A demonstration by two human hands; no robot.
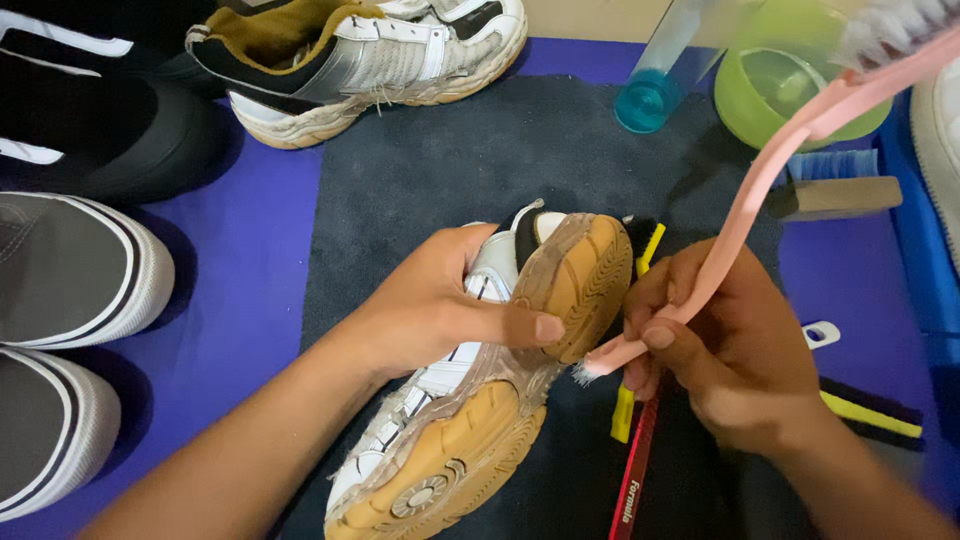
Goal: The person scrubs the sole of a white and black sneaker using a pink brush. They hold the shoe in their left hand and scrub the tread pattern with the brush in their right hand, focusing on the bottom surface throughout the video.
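Note:
My left hand (pixel 440 305) grips a dirty white sports shoe (pixel 470 400) turned on its side, its tan rubber sole (pixel 580 285) facing up and right. My thumb lies across the sole's edge. My right hand (pixel 735 350) holds a long pink brush (pixel 770 180) by its handle; the small end with short bristles touches the shoe's side at mid-sole, while the large bristled head is blurred at the top right. Both rest over a dark grey mat (pixel 480 160).
The matching white shoe (pixel 370 55) lies at the top. Black and grey slip-on shoes (pixel 70 270) line the left on a purple sheet. A green bowl (pixel 790 90), a clear blue-based bottle (pixel 655 85), a wooden brush (pixel 840 190) and yellow, red brushes (pixel 630 470) lie nearby.

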